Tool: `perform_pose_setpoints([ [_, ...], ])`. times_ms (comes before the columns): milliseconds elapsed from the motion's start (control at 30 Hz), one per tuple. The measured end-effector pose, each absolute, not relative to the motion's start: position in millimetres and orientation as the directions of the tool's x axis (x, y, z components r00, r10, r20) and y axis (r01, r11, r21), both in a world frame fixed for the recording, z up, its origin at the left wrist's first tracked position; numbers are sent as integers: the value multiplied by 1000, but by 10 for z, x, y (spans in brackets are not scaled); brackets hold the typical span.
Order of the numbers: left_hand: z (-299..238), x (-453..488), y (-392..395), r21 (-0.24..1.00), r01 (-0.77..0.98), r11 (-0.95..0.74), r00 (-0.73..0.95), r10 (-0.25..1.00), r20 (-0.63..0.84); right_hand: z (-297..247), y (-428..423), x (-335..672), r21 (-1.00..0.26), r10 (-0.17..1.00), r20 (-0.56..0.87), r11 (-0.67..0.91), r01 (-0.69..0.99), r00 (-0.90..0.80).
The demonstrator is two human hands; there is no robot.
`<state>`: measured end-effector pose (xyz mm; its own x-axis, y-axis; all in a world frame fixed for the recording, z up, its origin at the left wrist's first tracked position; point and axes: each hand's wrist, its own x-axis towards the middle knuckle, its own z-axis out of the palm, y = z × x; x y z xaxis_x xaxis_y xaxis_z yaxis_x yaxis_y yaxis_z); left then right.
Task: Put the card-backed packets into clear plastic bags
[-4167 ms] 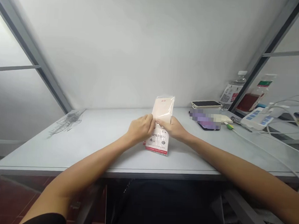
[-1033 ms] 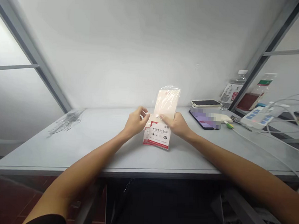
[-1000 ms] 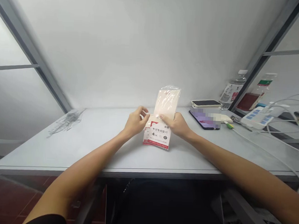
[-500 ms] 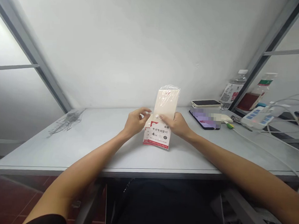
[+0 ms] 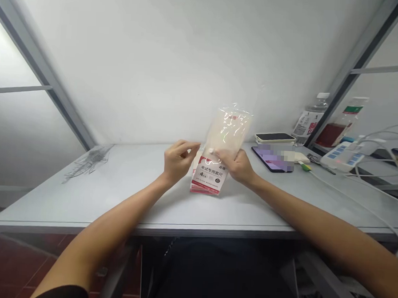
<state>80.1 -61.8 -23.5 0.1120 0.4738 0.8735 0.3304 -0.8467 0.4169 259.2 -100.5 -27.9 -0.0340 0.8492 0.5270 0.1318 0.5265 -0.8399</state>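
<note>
A clear plastic ruler-set pouch (image 5: 231, 130) with a cream card inside, a white snap button and a red-and-white printed lower part stands upright over the desk, its top leaning right. My right hand (image 5: 240, 166) is closed on its right edge, thumb across the front near the button. Behind it a second ruler-set pouch (image 5: 195, 166) shows only a narrow left strip. My left hand (image 5: 179, 160) has thumb and forefinger pinched at the upper left edge of that rear pouch. The pouches' lower ends overlap close above the desk top; whether they touch it I cannot tell.
Two phones, one white-edged (image 5: 274, 138) and one with a lit screen (image 5: 272, 158), lie to the right. Beyond them are a water bottle (image 5: 310, 121), a bottle of dark red drink (image 5: 336, 127) and a power strip (image 5: 342, 155) with tangled cables. Dark scribbles (image 5: 90, 161) mark the desk's left.
The front pouch has tilted, its top swinging right and up and its lower end shifting slightly left over the rear pouch. My right hand turned with it; my left hand moved slightly left.
</note>
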Motion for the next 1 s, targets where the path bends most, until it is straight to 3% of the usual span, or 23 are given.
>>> perform_pose_setpoints([
  [167, -172, 762, -641, 88, 317, -944, 134, 137, 982, -271, -1069, 2559, -735, 737, 675, 674, 76, -11],
  [300, -128, 741, -664, -38, 261, -965, 144, 0, 990, -283, -1083, 2558, -637, 640, 768, 767, 83, -22],
  [1000, -112, 732, -667, -91, 251, -964, 183, -45, 982, -329, -1027, 2598, -494, 502, 864, 861, 124, -39],
])
